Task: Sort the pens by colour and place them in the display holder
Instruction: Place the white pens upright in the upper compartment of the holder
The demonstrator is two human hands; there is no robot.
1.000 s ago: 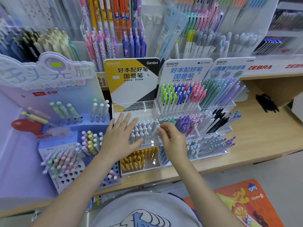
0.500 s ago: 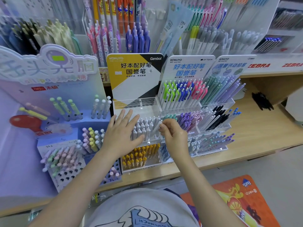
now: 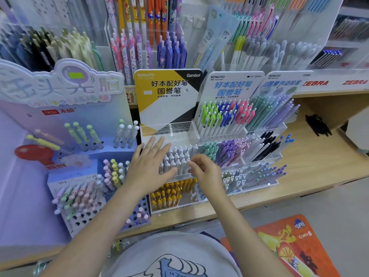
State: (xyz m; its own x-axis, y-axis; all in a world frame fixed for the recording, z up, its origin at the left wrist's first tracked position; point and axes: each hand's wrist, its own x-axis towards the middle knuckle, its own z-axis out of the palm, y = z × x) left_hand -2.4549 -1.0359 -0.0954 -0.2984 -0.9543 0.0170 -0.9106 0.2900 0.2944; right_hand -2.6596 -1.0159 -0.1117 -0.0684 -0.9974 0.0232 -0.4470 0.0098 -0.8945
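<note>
A clear tiered display holder [image 3: 191,134] with a yellow Kokuyo card stands in the middle of the shelf. Its top tier holds no pens, its middle tier holds several grey-white pens [image 3: 180,158], and its bottom tier holds yellow pens [image 3: 171,193]. My left hand [image 3: 148,166] lies flat with spread fingers over the left side of the grey-white pens. My right hand [image 3: 206,171] hovers at the right end of that row, its fingertips pinched on the top of a grey-white pen.
A neighbouring clear holder [image 3: 245,130] to the right carries green, blue, pink, teal and purple pens [image 3: 225,116]. A lilac stand [image 3: 65,176] with pastel pens is on the left. Taller pen racks rise behind. The wooden shelf [image 3: 319,156] extends right.
Both hands have stayed on the grey-white pen row. My right hand's fingers shifted slightly at the row's right end; the camera view moved a little.
</note>
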